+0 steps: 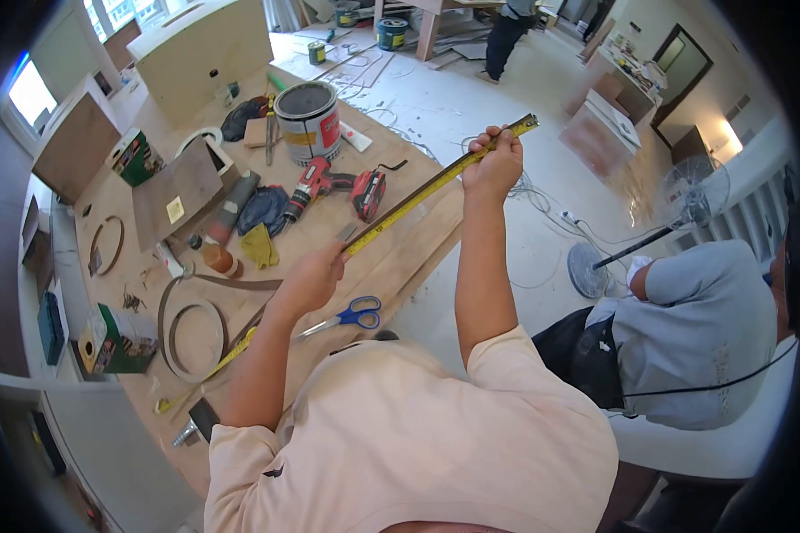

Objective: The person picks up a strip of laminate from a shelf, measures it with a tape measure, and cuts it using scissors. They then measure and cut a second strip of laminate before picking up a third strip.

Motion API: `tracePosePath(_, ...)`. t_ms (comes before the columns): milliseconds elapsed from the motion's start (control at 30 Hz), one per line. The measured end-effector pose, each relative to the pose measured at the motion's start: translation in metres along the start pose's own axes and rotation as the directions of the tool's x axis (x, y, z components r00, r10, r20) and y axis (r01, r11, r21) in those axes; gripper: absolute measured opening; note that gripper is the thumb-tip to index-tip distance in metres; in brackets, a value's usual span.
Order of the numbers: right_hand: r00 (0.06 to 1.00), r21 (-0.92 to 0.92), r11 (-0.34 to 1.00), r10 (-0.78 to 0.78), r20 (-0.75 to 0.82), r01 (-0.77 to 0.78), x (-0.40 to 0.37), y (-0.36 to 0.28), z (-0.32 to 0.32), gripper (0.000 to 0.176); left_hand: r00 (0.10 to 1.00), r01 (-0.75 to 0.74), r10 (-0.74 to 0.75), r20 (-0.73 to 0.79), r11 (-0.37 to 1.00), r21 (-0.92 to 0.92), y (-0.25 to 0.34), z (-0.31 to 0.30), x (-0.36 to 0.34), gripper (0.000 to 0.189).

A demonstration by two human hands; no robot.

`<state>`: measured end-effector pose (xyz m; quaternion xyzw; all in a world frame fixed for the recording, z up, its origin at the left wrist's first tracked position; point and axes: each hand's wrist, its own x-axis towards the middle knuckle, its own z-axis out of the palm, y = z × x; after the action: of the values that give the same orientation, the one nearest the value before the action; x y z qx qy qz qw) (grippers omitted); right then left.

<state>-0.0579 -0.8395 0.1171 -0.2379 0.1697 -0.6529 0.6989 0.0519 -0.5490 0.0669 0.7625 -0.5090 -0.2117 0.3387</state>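
A yellow measuring tape is stretched between my two hands above the edge of the wooden table, with a thin dark strip alongside it. My left hand is closed round the lower part of the tape. Near its upper end, my right hand pinches tape and strip together. Blue-handled scissors lie just below my left hand. A red cordless drill and a red battery rest on the table beyond the tape.
A paint can, a brown bottle, a yellow cloth and a ring are on the table. At right are a fan and a seated person. Another person stands farther back. Cables cross the floor.
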Motion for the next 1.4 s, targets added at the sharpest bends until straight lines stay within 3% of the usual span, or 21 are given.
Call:
tracePosePath(167,0.997,0.025,0.997,0.069,0.024,-0.069,-0.002,0.014,-0.004,0.011,0.993,-0.001,0.017,-0.116,0.991,0.134,-0.014,0.008,-0.008,0.011)
tracePosePath(267,0.995,0.019,0.996,0.091,0.027,-0.091,-0.004,0.015,-0.004,0.011,0.988,-0.029,0.045,-0.145,0.994,0.106,-0.017,0.007,-0.01,0.011)
tracePosePath(467,0.992,0.048,0.992,0.116,0.043,-0.118,-0.005,0.016,-0.008,0.01,0.997,0.008,0.002,-0.081,0.991,0.13,-0.016,0.004,-0.008,0.012)
tracePosePath(900,0.986,0.066,0.985,0.158,0.055,-0.161,-0.011,0.002,-0.011,0.012,0.994,-0.018,0.032,-0.101,0.99,0.14,-0.013,0.009,-0.012,0.012)
tracePosePath(1033,0.996,0.122,0.989,0.076,0.055,-0.083,0.018,-0.01,-0.023,0.014,0.988,-0.062,0.087,-0.13,0.981,0.184,-0.015,0.008,-0.012,0.011)
tracePosePath(1400,0.995,0.161,0.983,0.074,0.07,-0.084,0.03,-0.014,-0.03,0.014,0.994,-0.058,0.076,-0.08,0.976,0.211,-0.019,0.009,-0.013,0.013)
